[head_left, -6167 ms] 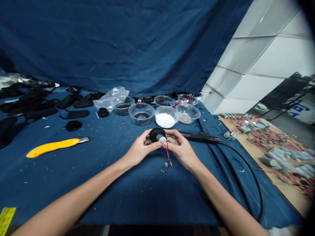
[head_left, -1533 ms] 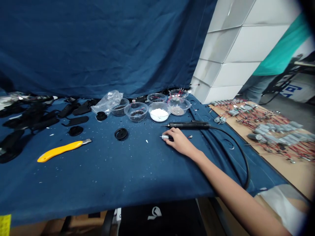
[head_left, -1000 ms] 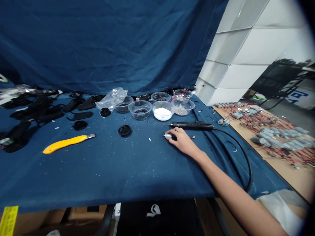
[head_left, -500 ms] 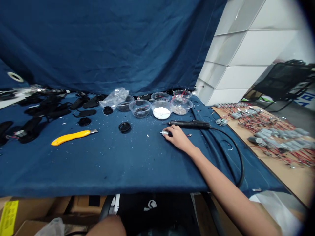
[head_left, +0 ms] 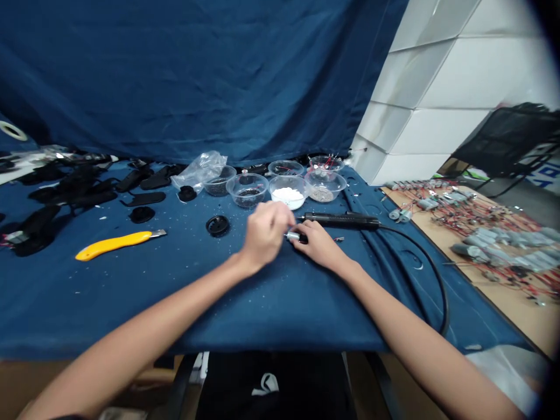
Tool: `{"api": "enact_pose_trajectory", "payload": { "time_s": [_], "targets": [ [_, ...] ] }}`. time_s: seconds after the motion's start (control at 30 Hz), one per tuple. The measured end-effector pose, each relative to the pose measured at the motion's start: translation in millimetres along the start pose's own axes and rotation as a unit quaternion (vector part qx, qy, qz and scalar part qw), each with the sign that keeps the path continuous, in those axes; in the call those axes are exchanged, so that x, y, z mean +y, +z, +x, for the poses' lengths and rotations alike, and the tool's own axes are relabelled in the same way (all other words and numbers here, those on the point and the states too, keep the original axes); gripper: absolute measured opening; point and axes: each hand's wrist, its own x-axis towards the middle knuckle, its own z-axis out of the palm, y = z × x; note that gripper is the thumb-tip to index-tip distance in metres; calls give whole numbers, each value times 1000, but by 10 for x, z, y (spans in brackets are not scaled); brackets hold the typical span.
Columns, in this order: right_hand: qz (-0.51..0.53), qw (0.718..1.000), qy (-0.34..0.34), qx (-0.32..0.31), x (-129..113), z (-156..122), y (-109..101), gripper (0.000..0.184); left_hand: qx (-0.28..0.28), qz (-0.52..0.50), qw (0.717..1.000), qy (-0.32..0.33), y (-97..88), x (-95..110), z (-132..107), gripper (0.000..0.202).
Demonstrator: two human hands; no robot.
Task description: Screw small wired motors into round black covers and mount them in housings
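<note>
My right hand (head_left: 319, 245) rests on the blue cloth, its fingers around a small silver motor (head_left: 293, 236) with a dark part at its end. The hand hides most of that part. My left hand (head_left: 265, 233) hangs just left of it with the fingers bunched, and I cannot see anything between them. Behind both hands lies a black soldering iron (head_left: 341, 220), close to my right fingers. A black round cap (head_left: 217, 226) sits left of my left hand.
Several clear bowls of granules (head_left: 287, 192) stand behind the hands. A yellow utility knife (head_left: 118, 245) and black moulded parts lie at left. The iron's black cord curves right, towards a wooden board of wired motors (head_left: 472, 233).
My left hand has come in from the lower left and now hangs beside my right hand. My right hand stays on the motor, and the view has shifted slightly.
</note>
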Motion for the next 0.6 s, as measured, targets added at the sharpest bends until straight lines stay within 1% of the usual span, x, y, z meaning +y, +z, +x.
{"api": "enact_pose_trajectory", "payload": {
  "time_s": [0.07,0.1,0.13,0.17,0.23,0.3,0.4,0.5,0.6],
  "targets": [
    [25,1000,3,-3,-34,22,-13,20,-45,96,993,-46,-240,-340,-64,32],
    [37,999,3,-4,-54,32,-14,19,-74,133,987,-59,-321,-491,-124,27],
    [48,999,1,-6,-75,39,-12,19,-107,158,979,-70,-375,-621,-193,26],
    [58,998,-2,-9,-96,42,-7,19,-138,174,972,-78,-404,-726,-263,29],
    [76,997,-8,-14,-136,39,7,20,-190,190,960,-82,-410,-861,-377,40],
    [87,996,-11,-17,-168,29,20,21,-229,203,950,-60,-384,-915,-434,42],
    [88,996,-7,-19,-203,19,24,21,-263,212,941,-17,-355,-918,-428,27],
    [76,997,3,-30,-224,20,15,20,-274,206,939,-19,-354,-911,-392,23],
    [58,998,-1,-38,-221,17,12,21,-269,198,942,-25,-357,-920,-379,23]
  ]
}}
